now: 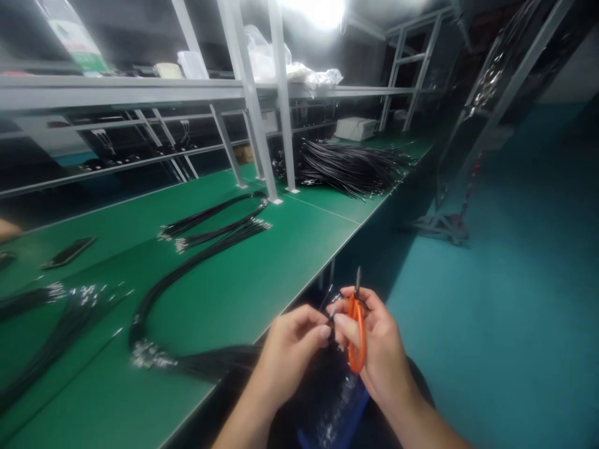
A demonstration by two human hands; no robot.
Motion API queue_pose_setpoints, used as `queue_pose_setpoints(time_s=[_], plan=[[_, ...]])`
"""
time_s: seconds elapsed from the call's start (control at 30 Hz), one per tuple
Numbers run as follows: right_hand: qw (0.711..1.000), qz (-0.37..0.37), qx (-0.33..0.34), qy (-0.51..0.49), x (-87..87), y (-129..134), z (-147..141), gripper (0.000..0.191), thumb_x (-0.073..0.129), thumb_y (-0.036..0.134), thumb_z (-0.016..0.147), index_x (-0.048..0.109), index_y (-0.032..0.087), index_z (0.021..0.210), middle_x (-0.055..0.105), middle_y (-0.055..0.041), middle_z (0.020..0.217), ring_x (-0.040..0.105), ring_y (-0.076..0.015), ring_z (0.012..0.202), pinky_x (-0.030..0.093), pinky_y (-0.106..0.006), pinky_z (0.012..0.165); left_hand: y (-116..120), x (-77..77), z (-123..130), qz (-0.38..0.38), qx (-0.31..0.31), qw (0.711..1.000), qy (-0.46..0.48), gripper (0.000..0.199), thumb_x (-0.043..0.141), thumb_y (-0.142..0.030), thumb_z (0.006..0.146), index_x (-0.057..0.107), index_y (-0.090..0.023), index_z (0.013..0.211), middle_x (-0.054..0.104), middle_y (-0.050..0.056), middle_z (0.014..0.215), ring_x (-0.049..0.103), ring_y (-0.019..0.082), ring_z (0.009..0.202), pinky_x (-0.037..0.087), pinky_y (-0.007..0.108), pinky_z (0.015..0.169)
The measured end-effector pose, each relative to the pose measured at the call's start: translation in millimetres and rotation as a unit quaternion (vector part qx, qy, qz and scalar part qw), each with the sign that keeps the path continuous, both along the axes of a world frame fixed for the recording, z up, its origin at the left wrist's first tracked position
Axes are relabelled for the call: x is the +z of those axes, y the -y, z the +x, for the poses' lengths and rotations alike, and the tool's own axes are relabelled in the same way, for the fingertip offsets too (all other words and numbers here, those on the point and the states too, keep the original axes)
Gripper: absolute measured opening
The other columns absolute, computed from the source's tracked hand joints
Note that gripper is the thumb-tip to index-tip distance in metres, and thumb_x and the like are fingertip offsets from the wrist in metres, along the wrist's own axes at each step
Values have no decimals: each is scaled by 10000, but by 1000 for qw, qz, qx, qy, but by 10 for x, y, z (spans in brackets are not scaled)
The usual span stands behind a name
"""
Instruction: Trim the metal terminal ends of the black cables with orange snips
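Orange-handled scissors [356,333] are held in my right hand [381,340], blades pointing up. That hand's thumb and fingertips also meet a small dark cable end [331,317]. My left hand [297,349] pinches the same piece from the other side, so both hands nearly touch beyond the bench edge. Much of the piece is hidden by my fingers. On the green bench to the left lies a curved bundle of black cables [161,284], its silvery ends [150,355] grouped near my left forearm.
A large pile of black cables [346,165] lies farther along the bench [299,249], near metal posts [284,112]. At left are more cables [60,337], a phone-like dark object [70,252] and part of another person's hand [8,229]. A wheeled stand [442,227] is on the floor.
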State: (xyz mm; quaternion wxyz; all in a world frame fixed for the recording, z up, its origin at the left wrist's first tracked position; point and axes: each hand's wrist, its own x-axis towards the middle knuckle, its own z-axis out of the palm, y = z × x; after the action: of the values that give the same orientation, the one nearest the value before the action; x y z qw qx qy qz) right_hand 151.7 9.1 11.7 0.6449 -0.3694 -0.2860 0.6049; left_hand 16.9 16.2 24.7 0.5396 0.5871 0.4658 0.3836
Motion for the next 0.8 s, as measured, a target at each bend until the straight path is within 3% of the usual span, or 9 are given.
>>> queue_pose_setpoints(time_s=[0.3, 0.47, 0.67, 0.8], plan=[[999, -20, -18, 17, 58, 63, -33, 299, 733, 156, 693, 534, 193, 914, 639, 32, 665, 562, -83, 502, 459, -205, 521, 128, -57, 17, 46, 32, 997, -55, 140, 602, -257, 817, 654, -162, 729, 662, 21, 695, 567, 146, 647, 413, 222, 592], [996, -60, 14, -64, 46, 71, -51, 300, 720, 137, 676, 521, 196, 893, 617, 43, 647, 539, -75, 493, 427, -183, 497, 182, -134, 10, 65, 51, 994, -72, 142, 573, -271, 846, 644, -182, 762, 672, 14, 727, 599, 155, 671, 435, 232, 629], [990, -81, 33, -107, 18, 107, -191, 299, 702, 101, 696, 514, 207, 901, 606, 47, 674, 556, -81, 569, 453, -185, 562, 156, -156, 21, 67, 92, 993, 24, 107, 590, -299, 835, 568, -198, 862, 615, 1, 758, 576, 133, 634, 455, 230, 591], [990, -77, 37, -116, 15, 123, -274, 307, 716, 96, 694, 509, 216, 886, 615, 47, 688, 564, -78, 600, 449, -169, 581, 99, -92, 26, 43, 115, 990, 72, 129, 654, -269, 782, 582, -170, 741, 575, -6, 703, 535, 109, 554, 430, 220, 525]])
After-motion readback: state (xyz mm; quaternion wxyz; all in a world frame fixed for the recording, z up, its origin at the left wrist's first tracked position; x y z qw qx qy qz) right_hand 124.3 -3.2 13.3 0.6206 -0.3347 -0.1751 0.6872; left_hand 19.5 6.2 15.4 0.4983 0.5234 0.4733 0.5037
